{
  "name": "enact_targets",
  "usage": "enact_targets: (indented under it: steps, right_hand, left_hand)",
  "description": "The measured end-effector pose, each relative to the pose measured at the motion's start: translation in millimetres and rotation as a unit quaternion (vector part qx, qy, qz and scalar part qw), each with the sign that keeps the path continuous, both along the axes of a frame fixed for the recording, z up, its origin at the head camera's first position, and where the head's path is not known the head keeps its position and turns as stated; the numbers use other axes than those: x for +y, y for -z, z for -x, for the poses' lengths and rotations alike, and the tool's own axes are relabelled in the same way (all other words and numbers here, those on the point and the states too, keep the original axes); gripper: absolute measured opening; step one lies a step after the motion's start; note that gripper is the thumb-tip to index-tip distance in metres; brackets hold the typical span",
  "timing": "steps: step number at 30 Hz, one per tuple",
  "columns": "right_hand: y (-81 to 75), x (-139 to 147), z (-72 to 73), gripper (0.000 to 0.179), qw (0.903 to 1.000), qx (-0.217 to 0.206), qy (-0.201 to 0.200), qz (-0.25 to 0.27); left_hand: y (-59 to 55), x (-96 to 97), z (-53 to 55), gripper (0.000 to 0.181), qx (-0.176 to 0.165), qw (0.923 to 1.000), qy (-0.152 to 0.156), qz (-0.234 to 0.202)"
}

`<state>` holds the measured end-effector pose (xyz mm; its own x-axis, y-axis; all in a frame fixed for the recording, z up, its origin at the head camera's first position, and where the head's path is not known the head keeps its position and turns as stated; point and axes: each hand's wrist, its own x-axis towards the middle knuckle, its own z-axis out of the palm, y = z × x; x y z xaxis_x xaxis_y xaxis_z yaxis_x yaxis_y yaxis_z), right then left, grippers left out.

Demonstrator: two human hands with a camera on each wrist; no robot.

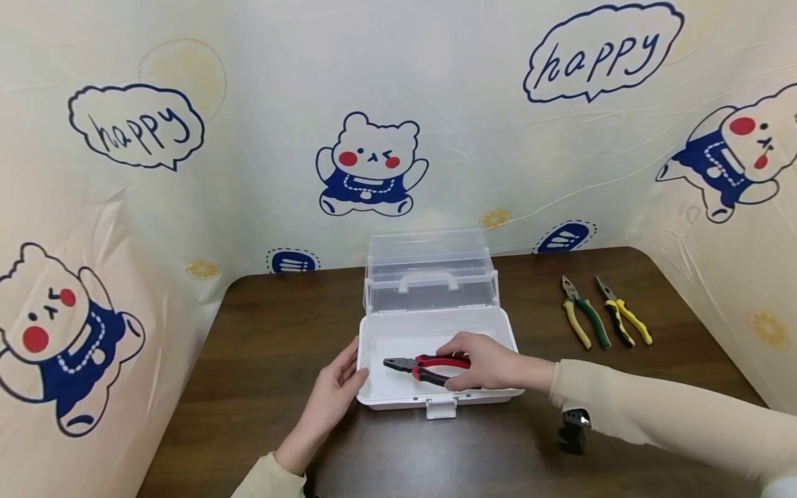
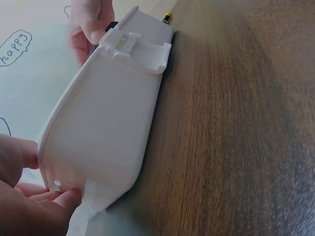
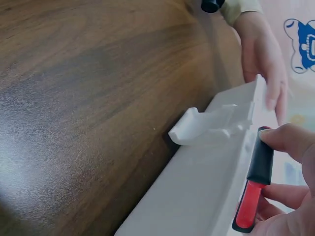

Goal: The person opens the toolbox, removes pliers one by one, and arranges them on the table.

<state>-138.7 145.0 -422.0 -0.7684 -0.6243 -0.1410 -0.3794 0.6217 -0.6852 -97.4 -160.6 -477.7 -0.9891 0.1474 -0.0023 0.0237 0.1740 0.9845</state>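
In the head view a white toolbox (image 1: pixel 398 399) stands on the table with its clear lid (image 1: pixel 429 270) raised at the back. My right hand (image 1: pixel 488 363) grips red-and-black combination pliers (image 1: pixel 429 361) by the handles, over the box's opening, with their dark head pointing left. In the right wrist view a handle (image 3: pixel 260 164) lies between thumb and fingers, close to the front rim. My left hand (image 1: pixel 336 387) holds the left side wall of the box; the left wrist view shows its thumb and fingers (image 2: pixel 64 199) pinching the rim at that corner.
To the right on the brown table (image 1: pixel 261 346) lie green-and-cream pliers (image 1: pixel 585 315) and yellow-and-black long-nose pliers (image 1: pixel 623 311). A front latch (image 1: pixel 441 408) hangs down from the box. Behind the table rises a printed curtain (image 1: pixel 268 173).
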Motion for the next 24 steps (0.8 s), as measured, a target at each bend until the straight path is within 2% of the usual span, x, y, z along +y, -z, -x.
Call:
enact_targets:
  steps: [6, 15, 24]
  right_hand:
    - [-7.6, 13, -9.0, 0.049, 0.9994, 0.032, 0.003, 0.009]
    - [-17.1, 35, -24.2, 0.048, 0.9916, 0.120, 0.029, 0.037]
    - [-21.7, 62, -34.9, 0.050, 0.9859, 0.133, 0.096, 0.032]
  left_hand:
    - [1.8, -1.0, 1.7, 0.063, 0.002, 1.0000, -0.001, -0.008]
    - [1.6, -0.8, 1.7, 0.063, 0.002, 1.0000, 0.001, -0.003]
    - [2.9, -0.5, 2.5, 0.063, 0.001, 0.9999, -0.003, 0.010]
